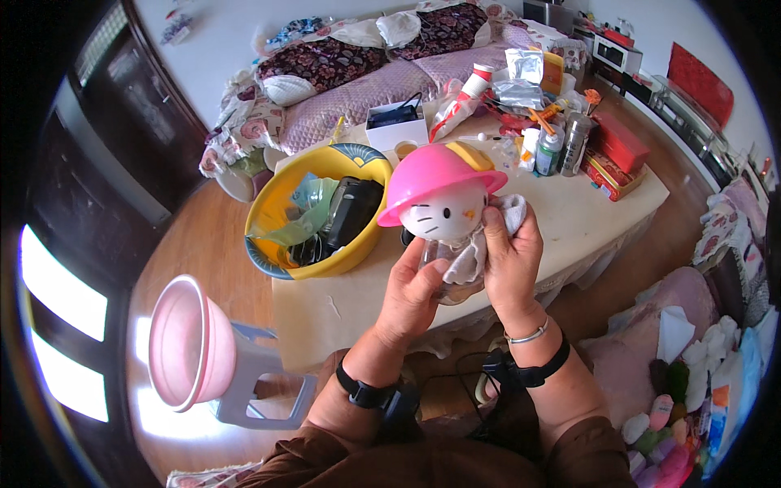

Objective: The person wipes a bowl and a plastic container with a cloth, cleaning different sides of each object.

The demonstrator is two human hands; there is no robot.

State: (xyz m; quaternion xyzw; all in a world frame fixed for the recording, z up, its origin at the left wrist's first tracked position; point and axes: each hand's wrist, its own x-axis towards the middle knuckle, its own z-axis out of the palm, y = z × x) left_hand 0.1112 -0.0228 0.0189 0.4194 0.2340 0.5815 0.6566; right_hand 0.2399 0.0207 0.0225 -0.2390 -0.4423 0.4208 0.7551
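Observation:
Between my hands, above the table's near edge, I hold a cat-faced container [448, 210] with a pink brimmed hat, a white head and a clear lower body. My left hand [412, 287] grips the clear body from the left and below. A pale cloth [467, 259] hangs over the front of that body. My right hand [512, 256] presses the cloth against the head's right side, and a bunched end of it sticks out behind my thumb. Part of the clear body is hidden by the cloth and my fingers.
Left of my hands, a yellow basin [360, 253] holds a black object and plastic bags. Bottles, red boxes [619, 143] and a white box [396, 134] crowd the table [610, 210]. A pink basin [216, 348] rests on a grey stool [262, 390]. Yarn balls [659, 412] lie at right.

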